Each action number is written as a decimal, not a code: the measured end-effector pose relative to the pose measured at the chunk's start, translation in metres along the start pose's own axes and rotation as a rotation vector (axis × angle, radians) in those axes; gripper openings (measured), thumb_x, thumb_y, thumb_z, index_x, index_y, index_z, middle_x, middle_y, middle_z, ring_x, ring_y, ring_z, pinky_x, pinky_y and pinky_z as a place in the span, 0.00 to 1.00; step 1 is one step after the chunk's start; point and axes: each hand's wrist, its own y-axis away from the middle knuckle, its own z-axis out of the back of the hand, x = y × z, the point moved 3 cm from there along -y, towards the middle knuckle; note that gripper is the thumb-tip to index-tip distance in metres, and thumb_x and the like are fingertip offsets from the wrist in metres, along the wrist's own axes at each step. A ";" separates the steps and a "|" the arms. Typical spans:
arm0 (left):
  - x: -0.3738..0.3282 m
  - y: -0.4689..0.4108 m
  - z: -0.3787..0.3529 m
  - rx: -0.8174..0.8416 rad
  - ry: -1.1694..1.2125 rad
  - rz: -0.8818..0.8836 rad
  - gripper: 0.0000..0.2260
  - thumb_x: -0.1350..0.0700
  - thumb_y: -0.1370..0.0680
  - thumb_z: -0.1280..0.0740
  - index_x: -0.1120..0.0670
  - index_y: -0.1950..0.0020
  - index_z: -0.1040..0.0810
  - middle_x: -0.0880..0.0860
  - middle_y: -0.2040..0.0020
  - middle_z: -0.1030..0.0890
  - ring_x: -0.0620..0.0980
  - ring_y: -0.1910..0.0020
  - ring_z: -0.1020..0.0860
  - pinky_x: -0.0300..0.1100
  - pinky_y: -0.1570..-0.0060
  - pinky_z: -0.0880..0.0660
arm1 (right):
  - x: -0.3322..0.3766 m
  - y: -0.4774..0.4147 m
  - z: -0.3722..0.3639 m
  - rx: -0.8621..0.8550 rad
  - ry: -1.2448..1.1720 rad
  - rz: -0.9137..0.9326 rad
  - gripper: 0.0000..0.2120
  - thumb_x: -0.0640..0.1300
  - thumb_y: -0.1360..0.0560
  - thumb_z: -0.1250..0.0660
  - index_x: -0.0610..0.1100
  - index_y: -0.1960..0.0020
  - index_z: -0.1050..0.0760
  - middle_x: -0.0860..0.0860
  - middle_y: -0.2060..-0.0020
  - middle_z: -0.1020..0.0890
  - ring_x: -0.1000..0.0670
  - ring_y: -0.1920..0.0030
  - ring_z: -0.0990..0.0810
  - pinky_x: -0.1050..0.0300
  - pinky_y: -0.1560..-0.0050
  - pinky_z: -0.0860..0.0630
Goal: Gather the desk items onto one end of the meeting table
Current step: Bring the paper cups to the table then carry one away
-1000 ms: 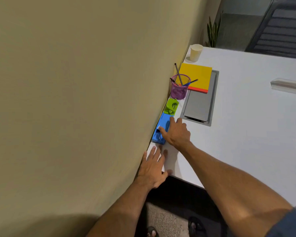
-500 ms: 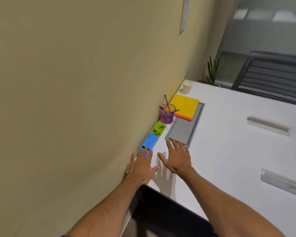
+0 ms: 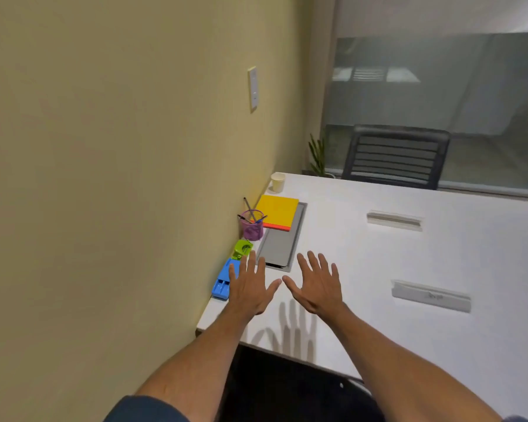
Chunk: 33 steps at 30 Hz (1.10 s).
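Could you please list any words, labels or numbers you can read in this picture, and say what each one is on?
None can be read.
The near clear nameplate carries a faint dark marking, too blurred to read.
The far nameplate, notebook, cup and wall switch show no text.

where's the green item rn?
In the head view, the green item sits against the wall at the table's left edge, between the blue item nearer the person and the purple pen cup beyond it.
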 end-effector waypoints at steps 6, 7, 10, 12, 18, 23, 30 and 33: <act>-0.031 0.011 0.019 -0.022 -0.020 -0.158 0.34 0.35 0.20 0.52 0.52 0.21 0.52 0.54 0.20 0.57 0.55 0.22 0.57 0.59 0.27 0.61 | -0.026 0.041 0.022 -0.066 -0.023 -0.130 0.35 0.68 0.23 0.52 0.50 0.22 0.48 0.47 0.22 0.47 0.44 0.22 0.52 0.39 0.25 0.54; -0.046 0.015 0.023 -0.021 -0.017 -0.205 0.34 0.35 0.20 0.51 0.52 0.21 0.52 0.54 0.20 0.57 0.55 0.22 0.57 0.59 0.27 0.61 | -0.036 0.055 0.028 -0.084 -0.023 -0.174 0.35 0.68 0.23 0.52 0.50 0.22 0.49 0.47 0.22 0.47 0.44 0.22 0.52 0.38 0.25 0.54; -0.073 0.025 0.029 -0.003 0.002 -0.280 0.34 0.35 0.21 0.51 0.52 0.21 0.52 0.54 0.20 0.57 0.55 0.22 0.57 0.58 0.27 0.61 | -0.054 0.078 0.046 -0.124 -0.018 -0.236 0.35 0.67 0.23 0.52 0.50 0.22 0.49 0.48 0.22 0.47 0.44 0.22 0.52 0.39 0.25 0.55; -0.089 0.029 0.032 0.010 0.001 -0.321 0.34 0.34 0.21 0.52 0.52 0.21 0.53 0.54 0.21 0.58 0.56 0.22 0.58 0.59 0.27 0.62 | -0.065 0.088 0.057 -0.138 -0.016 -0.269 0.35 0.67 0.23 0.52 0.51 0.22 0.49 0.48 0.22 0.48 0.44 0.22 0.53 0.39 0.24 0.55; -0.173 0.045 0.036 -0.014 -0.070 -0.505 0.35 0.33 0.21 0.54 0.52 0.21 0.54 0.55 0.21 0.59 0.57 0.22 0.59 0.60 0.27 0.62 | -0.124 0.141 0.097 -0.233 -0.011 -0.428 0.35 0.67 0.23 0.52 0.51 0.22 0.49 0.48 0.21 0.48 0.44 0.22 0.53 0.39 0.24 0.55; -0.283 0.070 0.034 -0.053 -0.168 -0.677 0.35 0.33 0.22 0.55 0.51 0.21 0.54 0.55 0.21 0.60 0.58 0.22 0.59 0.61 0.28 0.64 | -0.204 0.201 0.134 -0.312 0.020 -0.559 0.35 0.68 0.23 0.52 0.50 0.22 0.49 0.46 0.22 0.47 0.43 0.22 0.52 0.39 0.24 0.55; -0.409 0.112 0.030 -0.087 -0.179 -0.781 0.35 0.32 0.22 0.56 0.51 0.21 0.54 0.55 0.21 0.59 0.58 0.22 0.59 0.62 0.28 0.63 | -0.306 0.269 0.183 -0.346 0.082 -0.640 0.35 0.68 0.23 0.54 0.51 0.21 0.51 0.46 0.21 0.48 0.43 0.22 0.53 0.40 0.25 0.56; -0.470 0.133 0.019 -0.074 -0.162 -0.798 0.36 0.32 0.22 0.56 0.51 0.21 0.54 0.55 0.21 0.60 0.59 0.22 0.59 0.62 0.28 0.63 | -0.357 0.306 0.203 -0.362 0.094 -0.683 0.35 0.67 0.23 0.54 0.50 0.21 0.51 0.47 0.21 0.48 0.43 0.22 0.53 0.40 0.24 0.56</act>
